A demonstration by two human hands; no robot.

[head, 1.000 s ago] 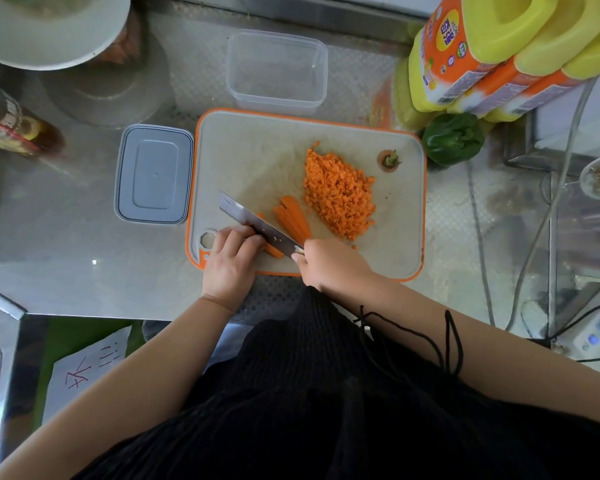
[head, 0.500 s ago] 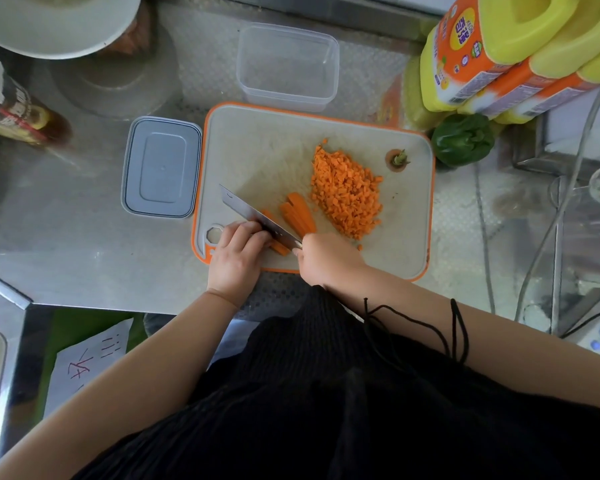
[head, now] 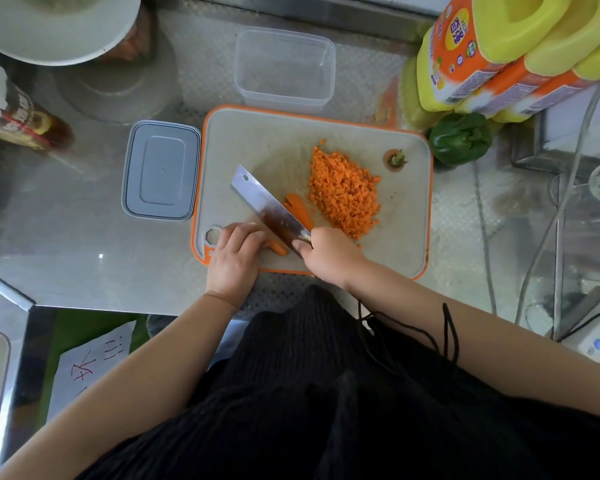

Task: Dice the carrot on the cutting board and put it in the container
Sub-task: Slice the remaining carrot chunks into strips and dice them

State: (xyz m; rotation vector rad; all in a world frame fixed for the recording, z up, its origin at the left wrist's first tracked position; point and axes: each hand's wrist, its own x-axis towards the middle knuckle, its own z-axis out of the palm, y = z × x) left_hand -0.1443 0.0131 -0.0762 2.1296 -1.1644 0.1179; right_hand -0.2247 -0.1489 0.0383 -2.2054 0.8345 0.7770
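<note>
Gripping the handle of a cleaver (head: 270, 210), the right hand (head: 328, 255) has its fingers curled tight round it, the broad blade slanting away from the knuckles toward the far left of the cutting board (head: 257, 143). Just left of that blade, the left hand (head: 234, 259) rests with its fingers bent over carrot strips (head: 277, 248), an orange end showing past the fingertips beside the blade's heel; whether those fingers pinch the strips or only press them down cannot be told. More strips (head: 300, 211) lie on the blade's other side, just beyond the right hand's fingers. Farther out from those fingers sits a heap of diced carrot (head: 345, 194), and past it the cut carrot top (head: 395, 160). Beyond the board's far edge stands the clear container (head: 284, 69). Its grey lid (head: 160, 170) lies flat on the steel counter (head: 66, 237), off to the left of the left hand's fingers, just beside the board.
</note>
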